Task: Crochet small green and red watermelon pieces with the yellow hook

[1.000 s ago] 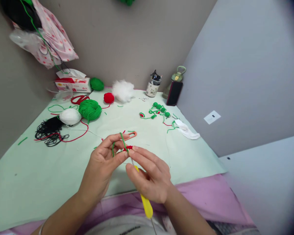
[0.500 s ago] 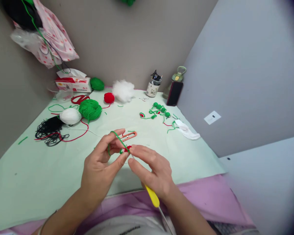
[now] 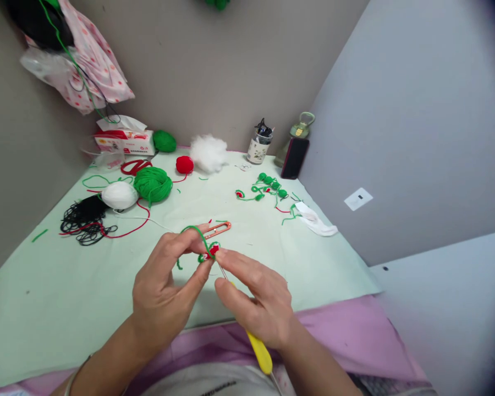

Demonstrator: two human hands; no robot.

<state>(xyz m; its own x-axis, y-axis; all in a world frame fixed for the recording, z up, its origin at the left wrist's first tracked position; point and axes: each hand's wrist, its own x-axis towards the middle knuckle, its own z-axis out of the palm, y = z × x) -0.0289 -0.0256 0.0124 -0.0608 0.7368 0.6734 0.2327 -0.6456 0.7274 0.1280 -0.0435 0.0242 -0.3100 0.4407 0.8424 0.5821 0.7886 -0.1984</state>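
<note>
My left hand (image 3: 163, 289) pinches a tiny red and green crochet piece (image 3: 212, 250) between thumb and fingers, with a green yarn strand (image 3: 193, 230) looped over its index finger. My right hand (image 3: 258, 300) grips a yellow-handled crochet hook (image 3: 259, 351); the metal tip points up into the small piece. Both hands hover just above the pale green table cover (image 3: 45, 308), near its front edge. Orange thread snips (image 3: 218, 228) lie on the table just behind the fingers.
At the back left lie a green yarn ball (image 3: 152, 184), a white ball (image 3: 119, 195), black yarn tangle (image 3: 84, 217), a red ball (image 3: 184, 164), white stuffing (image 3: 208, 153) and a tissue box (image 3: 124, 142). Small green crochet pieces (image 3: 268, 186), a jar (image 3: 258, 148) and phone (image 3: 295, 158) sit back right.
My left hand has shifted left and lower, drawing the green loop wider. My right hand slid the hook back down slightly after lifting it toward the piece.
</note>
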